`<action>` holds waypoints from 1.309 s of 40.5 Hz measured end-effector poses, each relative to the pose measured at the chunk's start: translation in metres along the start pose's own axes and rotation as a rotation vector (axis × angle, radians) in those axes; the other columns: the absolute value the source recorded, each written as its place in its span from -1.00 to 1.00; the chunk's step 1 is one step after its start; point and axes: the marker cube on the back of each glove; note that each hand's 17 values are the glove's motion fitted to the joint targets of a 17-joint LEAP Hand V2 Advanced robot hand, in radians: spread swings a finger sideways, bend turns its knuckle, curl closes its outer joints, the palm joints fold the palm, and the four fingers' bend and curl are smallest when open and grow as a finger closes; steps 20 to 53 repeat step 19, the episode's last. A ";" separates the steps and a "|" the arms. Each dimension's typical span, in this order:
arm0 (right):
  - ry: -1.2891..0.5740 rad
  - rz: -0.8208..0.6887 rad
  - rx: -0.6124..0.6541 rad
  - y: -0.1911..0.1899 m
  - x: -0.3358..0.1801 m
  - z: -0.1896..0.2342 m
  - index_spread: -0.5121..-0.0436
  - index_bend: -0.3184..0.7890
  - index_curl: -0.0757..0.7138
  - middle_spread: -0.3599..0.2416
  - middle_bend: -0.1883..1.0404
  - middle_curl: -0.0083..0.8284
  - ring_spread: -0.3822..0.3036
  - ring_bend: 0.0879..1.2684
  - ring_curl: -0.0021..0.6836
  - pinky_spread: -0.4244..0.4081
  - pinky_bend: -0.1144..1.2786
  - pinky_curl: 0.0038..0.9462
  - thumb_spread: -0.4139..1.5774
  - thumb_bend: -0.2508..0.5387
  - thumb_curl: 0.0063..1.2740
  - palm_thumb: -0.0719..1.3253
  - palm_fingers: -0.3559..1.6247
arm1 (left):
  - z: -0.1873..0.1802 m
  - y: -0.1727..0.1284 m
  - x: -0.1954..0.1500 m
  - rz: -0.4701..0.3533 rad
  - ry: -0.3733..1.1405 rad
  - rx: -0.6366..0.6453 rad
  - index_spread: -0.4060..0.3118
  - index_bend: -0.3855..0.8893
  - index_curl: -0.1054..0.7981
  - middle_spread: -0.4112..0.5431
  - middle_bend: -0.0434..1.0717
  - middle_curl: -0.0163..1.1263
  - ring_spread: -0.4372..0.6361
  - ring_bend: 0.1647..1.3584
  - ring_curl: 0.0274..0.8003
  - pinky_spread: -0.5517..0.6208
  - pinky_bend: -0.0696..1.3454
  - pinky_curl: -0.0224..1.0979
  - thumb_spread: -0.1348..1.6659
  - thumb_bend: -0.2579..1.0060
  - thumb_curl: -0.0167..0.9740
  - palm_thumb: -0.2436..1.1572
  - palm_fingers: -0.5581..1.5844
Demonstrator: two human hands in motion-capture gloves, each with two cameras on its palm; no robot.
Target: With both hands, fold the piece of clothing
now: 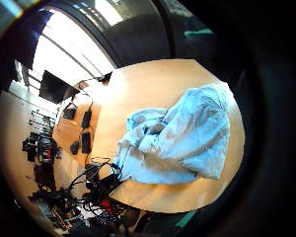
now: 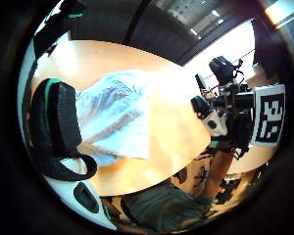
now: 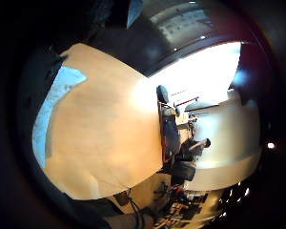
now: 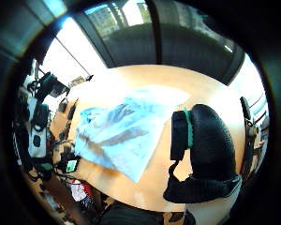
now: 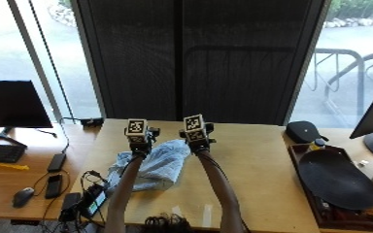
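Clothing (image 5: 149, 168) crumpled on table (image 5: 251, 165), hands above

In the outside view the table (image 5: 258, 165) fills the lower middle of the frame, and the piece of clothing (image 5: 151, 167) lies bunched on its left half. The left hand (image 5: 139, 138) and right hand (image 5: 196, 136) sit side by side above the garment's upper edge, near centre. A monitor (image 5: 12, 104) stands at the far left, a tray (image 5: 335, 179) at the lower right.
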 end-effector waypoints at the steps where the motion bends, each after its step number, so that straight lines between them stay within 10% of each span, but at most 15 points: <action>1: 0.005 0.012 -0.043 0.005 0.007 0.005 0.07 -0.09 -0.15 0.30 -0.46 -0.14 0.52 -0.78 -0.12 0.67 0.08 -0.30 0.80 -0.36 -0.07 0.06 -0.41 | -0.001 0.000 0.001 -0.004 -0.023 0.006 -0.20 -0.23 -0.23 -0.39 -0.53 -0.19 -0.13 -0.29 -0.13 0.31 -0.35 -0.21 0.83 -0.32 -0.40 -0.21 -0.05; 11: 0.000 0.097 -0.073 0.014 0.054 0.007 -0.09 -0.12 -0.09 0.31 -0.45 -0.22 0.60 -0.77 -0.13 0.76 0.09 -0.30 0.81 -0.39 -0.16 -0.01 -0.48 | 0.015 0.007 -0.018 -0.062 -0.426 -0.088 -0.33 -0.19 -0.19 -0.60 -0.02 -0.11 -0.35 -0.32 -0.17 0.26 -0.69 -0.35 0.74 -0.36 -0.36 -0.17 0.25; 53: -0.011 0.122 -0.108 0.020 0.071 0.006 -0.15 -0.13 -0.06 0.32 -0.43 -0.25 0.63 -0.76 -0.12 0.78 0.08 -0.30 0.82 -0.40 -0.21 -0.03 -0.49 | 0.003 0.022 -0.017 -0.152 -0.304 -0.173 -0.33 -0.18 -0.14 -0.58 -0.15 -0.09 -0.34 -0.33 -0.11 0.31 -0.66 -0.34 0.68 -0.44 -0.36 -0.21 0.16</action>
